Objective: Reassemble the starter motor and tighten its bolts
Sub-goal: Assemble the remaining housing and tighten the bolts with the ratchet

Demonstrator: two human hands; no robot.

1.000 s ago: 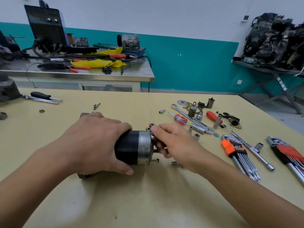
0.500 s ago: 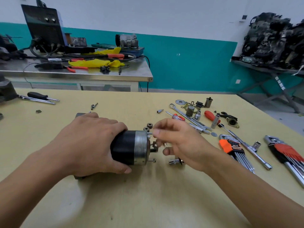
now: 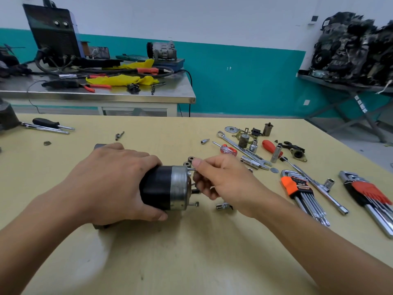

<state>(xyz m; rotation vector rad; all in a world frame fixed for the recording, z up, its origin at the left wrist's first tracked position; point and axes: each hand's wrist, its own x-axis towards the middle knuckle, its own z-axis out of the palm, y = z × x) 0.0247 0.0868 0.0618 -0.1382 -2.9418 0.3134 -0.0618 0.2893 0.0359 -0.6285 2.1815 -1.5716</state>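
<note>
The starter motor (image 3: 165,187), a black cylinder with a silver end cap, lies on its side on the yellow table (image 3: 191,252). My left hand (image 3: 110,182) grips its body from above. My right hand (image 3: 221,177) pinches the upper long bolt (image 3: 192,169) that sticks out of the end cap. A second bolt (image 3: 194,204) protrudes from the cap's lower edge, untouched. Two small gears (image 3: 188,161) sit just behind the cap. A small socket (image 3: 222,206) lies under my right wrist.
To the right lie a red-handled screwdriver (image 3: 228,150), a spanner (image 3: 242,149), sockets, an orange hex-key set (image 3: 297,188), a T-handle wrench (image 3: 319,186) and a red hex-key set (image 3: 370,192). A black screwdriver (image 3: 45,123) lies far left. A steel bench (image 3: 95,92) stands behind.
My right hand moved from the centre of the end cap up to the upper bolt and now pinches it. My left hand stays on the motor body.
</note>
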